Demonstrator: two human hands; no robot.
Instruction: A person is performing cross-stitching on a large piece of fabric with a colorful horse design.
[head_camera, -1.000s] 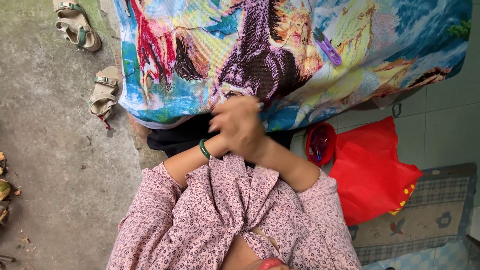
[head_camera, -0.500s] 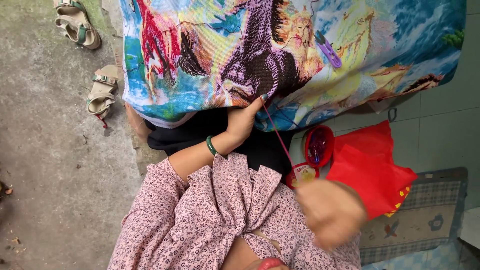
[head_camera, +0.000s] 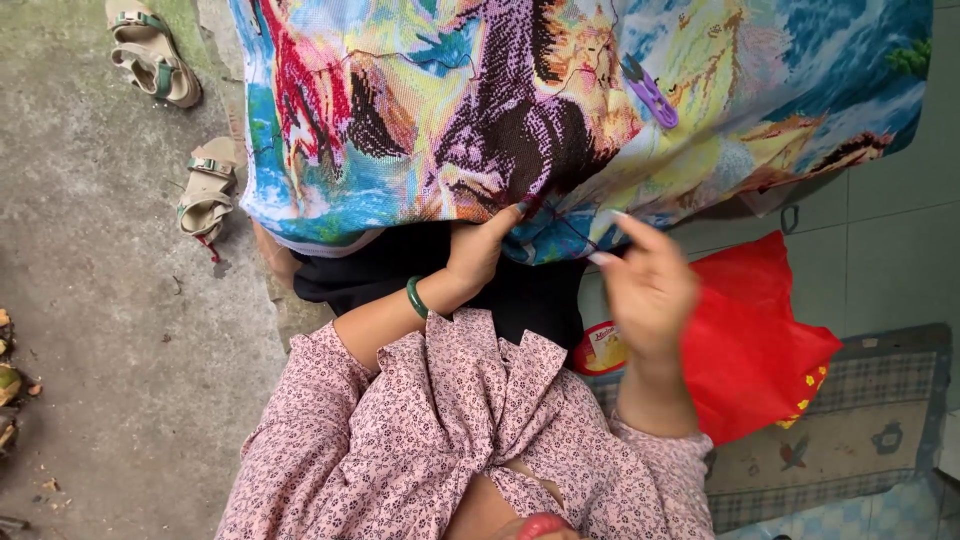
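Grip, left hand (head_camera: 478, 252): fingertips pinch the lower edge of the cross-stitch cloth (head_camera: 560, 110) from below, as half a second ago. Grip, right hand (head_camera: 648, 285): blurred, fingers pinched on a dark thread (head_camera: 570, 225) that runs to the cloth edge; needle not discernible. Change: right hand is now up near the cloth edge, where before it was low by the red bag (head_camera: 760, 350). Cloth spreads across the upper frame, over the knees. Purple snips (head_camera: 650, 92) lie on it. Two sandals (head_camera: 150, 55) sit on the concrete floor.

Red plastic bag (head_camera: 745, 350) beside round yellow-labelled lid (head_camera: 602, 348)
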